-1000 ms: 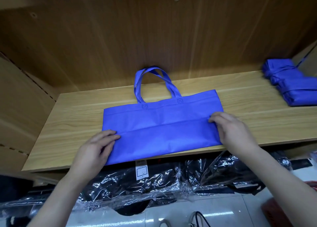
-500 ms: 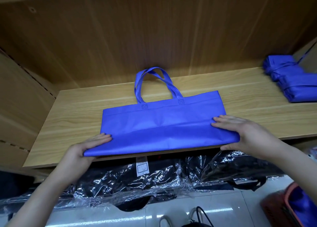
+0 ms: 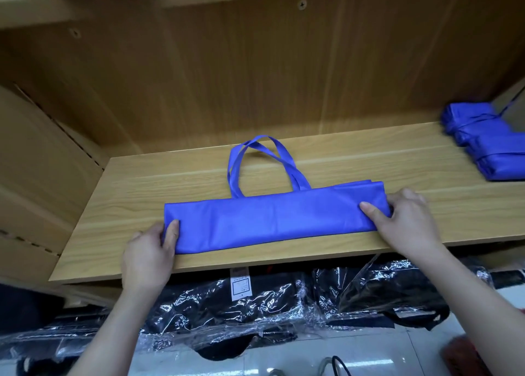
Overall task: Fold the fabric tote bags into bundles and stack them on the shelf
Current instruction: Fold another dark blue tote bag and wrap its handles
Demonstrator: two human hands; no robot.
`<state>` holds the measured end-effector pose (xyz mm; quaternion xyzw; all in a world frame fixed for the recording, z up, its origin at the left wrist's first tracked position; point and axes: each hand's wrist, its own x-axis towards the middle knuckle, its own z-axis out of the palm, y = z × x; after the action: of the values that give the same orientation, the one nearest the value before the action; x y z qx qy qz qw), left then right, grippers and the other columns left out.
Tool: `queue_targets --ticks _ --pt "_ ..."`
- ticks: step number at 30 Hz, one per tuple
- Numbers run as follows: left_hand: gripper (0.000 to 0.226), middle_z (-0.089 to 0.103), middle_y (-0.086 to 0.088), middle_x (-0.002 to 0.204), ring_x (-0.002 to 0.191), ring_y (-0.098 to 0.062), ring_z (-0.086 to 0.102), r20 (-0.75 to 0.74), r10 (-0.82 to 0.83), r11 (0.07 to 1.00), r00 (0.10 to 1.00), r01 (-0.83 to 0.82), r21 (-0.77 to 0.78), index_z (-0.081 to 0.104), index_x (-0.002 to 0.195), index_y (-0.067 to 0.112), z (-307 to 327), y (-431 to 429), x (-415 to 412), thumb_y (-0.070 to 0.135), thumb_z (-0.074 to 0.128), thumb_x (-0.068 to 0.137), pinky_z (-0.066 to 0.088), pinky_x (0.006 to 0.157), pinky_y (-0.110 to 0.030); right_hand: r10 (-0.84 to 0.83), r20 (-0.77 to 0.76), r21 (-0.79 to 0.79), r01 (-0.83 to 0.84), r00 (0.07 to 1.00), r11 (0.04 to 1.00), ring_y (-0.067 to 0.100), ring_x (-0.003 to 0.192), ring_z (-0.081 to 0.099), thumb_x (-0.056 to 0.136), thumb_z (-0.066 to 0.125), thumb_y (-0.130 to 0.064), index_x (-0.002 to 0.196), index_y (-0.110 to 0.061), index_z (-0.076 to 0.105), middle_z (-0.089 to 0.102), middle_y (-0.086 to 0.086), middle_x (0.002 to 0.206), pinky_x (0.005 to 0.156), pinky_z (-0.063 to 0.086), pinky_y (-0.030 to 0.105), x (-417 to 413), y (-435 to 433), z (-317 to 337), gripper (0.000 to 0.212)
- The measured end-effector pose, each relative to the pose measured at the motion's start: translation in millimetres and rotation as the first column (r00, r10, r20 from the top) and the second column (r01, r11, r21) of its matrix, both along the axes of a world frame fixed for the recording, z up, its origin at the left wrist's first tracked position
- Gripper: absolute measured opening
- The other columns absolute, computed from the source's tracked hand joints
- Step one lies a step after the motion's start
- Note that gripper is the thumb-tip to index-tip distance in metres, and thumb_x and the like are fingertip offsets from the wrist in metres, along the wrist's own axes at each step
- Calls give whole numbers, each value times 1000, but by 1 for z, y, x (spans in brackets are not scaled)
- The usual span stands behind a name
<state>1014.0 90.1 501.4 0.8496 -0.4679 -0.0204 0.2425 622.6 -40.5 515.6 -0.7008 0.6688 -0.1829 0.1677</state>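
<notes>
A blue fabric tote bag (image 3: 272, 222) lies on the wooden shelf (image 3: 147, 199), folded lengthwise into a long narrow strip. Its two handles (image 3: 264, 162) loop out toward the back wall. My left hand (image 3: 150, 250) pinches the strip's left end, thumb on top. My right hand (image 3: 403, 219) grips the right end, thumb on top and fingers curled round the edge. Folded blue bundles (image 3: 488, 142), tied with their handles, are stacked at the shelf's far right.
The shelf has a wooden back wall (image 3: 255, 77) and a slanted left side panel (image 3: 42, 162). Below the shelf edge lie black items in clear plastic wrap (image 3: 255, 304). A white tiled floor (image 3: 284, 364) shows at the bottom.
The bag's near half has been folded over away from me, turning the wide rectangle into a narrow strip. Both hands moved forward with the fold and now hold its ends.
</notes>
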Motion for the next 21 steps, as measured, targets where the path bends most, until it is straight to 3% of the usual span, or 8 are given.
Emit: queue_targets --ticks 3,5,7,9,11,13,16,21 --pt "49 40 0 53 74 -33 48 134 29 999 991 -34 38 40 54 15 0 6 -2 38 55 95 36 61 -36 -24 -149 15 26 989 1000 34 108 42 91 53 -50 85 -9 64 44 9 92 90 40 40 6 -3 -2 43" --pt "43 47 -3 66 79 -31 46 102 81 996 992 -84 31 45 57 16 2 6 -5 37 62 91 41 67 -39 -31 -186 15 35 982 999 34 110 42 92 51 -52 95 -7 65 50 12 100 90 41 41 9 -4 1 47" --pt "17 59 -9 93 94 -34 51 46 64 996 997 -62 -62 61 83 13 3 5 -1 26 71 84 44 82 -44 -30 -221 9 32 975 999 32 110 44 92 51 -53 95 -8 64 53 10 103 86 41 40 11 -3 5 47" --pt "45 56 -9 127 120 -31 48 25 -126 987 992 128 -93 58 123 14 2 2 4 6 70 80 35 104 -37 -20 -239 2 21 971 1000 33 106 47 91 52 -54 91 -10 61 55 10 100 81 42 39 13 -3 9 45" --pt "63 47 -4 143 135 -22 40 -1 -353 935 936 352 -40 53 136 20 0 -1 3 -9 52 80 22 111 -19 -15 -181 43 23 983 999 35 100 52 89 56 -52 88 -13 53 57 12 98 73 38 37 15 -7 14 39" --pt "69 53 -5 138 130 -24 45 -26 -424 905 905 424 -3 60 129 21 -3 -4 -1 -6 36 70 22 108 -15 -32 -57 136 39 998 990 34 101 55 86 64 -48 100 -13 50 60 12 107 73 36 35 18 -14 18 41" --pt "67 60 4 122 117 -20 52 -68 -435 899 898 427 -100 67 113 20 -3 -2 -2 -3 32 60 31 103 -16 -111 134 273 72 985 959 31 115 55 80 76 -41 125 -10 49 59 11 123 88 41 36 20 -25 26 61" --pt "70 59 7 114 110 0 51 -248 -416 908 875 413 -68 61 98 39 13 5 2 -13 40 57 30 93 -3 -72 214 329 -3 974 944 31 91 66 80 78 -30 88 -11 70 72 7 89 81 50 39 21 -36 26 23"
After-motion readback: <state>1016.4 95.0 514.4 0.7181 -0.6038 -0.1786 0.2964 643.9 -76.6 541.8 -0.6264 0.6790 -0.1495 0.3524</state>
